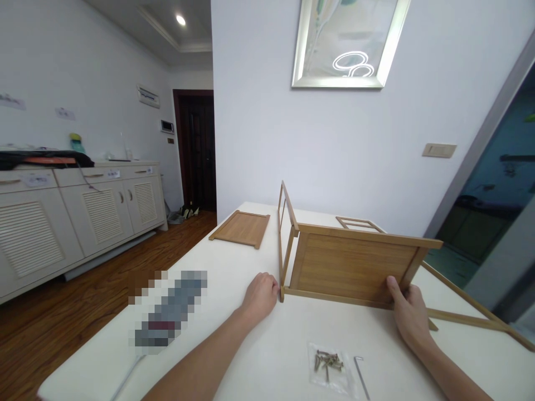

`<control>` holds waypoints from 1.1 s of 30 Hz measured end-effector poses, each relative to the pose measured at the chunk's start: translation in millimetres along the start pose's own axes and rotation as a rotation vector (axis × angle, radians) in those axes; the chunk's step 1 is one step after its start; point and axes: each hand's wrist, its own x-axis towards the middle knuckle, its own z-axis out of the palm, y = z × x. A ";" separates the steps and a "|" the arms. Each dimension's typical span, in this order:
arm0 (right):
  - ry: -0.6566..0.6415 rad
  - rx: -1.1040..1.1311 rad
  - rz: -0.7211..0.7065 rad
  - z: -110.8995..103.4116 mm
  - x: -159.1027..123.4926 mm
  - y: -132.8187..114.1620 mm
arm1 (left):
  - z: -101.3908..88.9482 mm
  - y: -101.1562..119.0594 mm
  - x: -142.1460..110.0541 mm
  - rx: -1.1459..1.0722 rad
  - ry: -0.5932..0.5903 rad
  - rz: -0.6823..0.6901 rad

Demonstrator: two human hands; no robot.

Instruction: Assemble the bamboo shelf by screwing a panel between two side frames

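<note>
A brown wooden panel with a raised border stands on its long edge on the white table. At its left end, a narrow open wooden side frame stands upright against it. My right hand grips the panel's lower right part, thumb on the near face and fingers behind. My left hand is closed beside the foot of the side frame, its curled fingers close to or touching the wood; what they hold, if anything, is hidden. Nearer to me lie a clear bag of screws and a hex key.
On the white table a second wooden panel lies flat at the far left. More wooden frames lie to the right and behind the standing panel. A blurred-out grey object with a cable is near the left edge.
</note>
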 end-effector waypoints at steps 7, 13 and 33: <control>-0.007 -0.011 0.008 -0.6 -0.1 -1.8 | 1.4 -2.2 0.2 -0.012 0.008 0.009; -0.013 -0.027 0.015 -0.8 0.1 -2.2 | 2.3 -3.4 -0.7 -0.017 0.018 0.018; 0.009 0.002 0.004 0.5 -1.4 -0.1 | 0.6 -2.0 -0.7 -0.012 0.012 0.016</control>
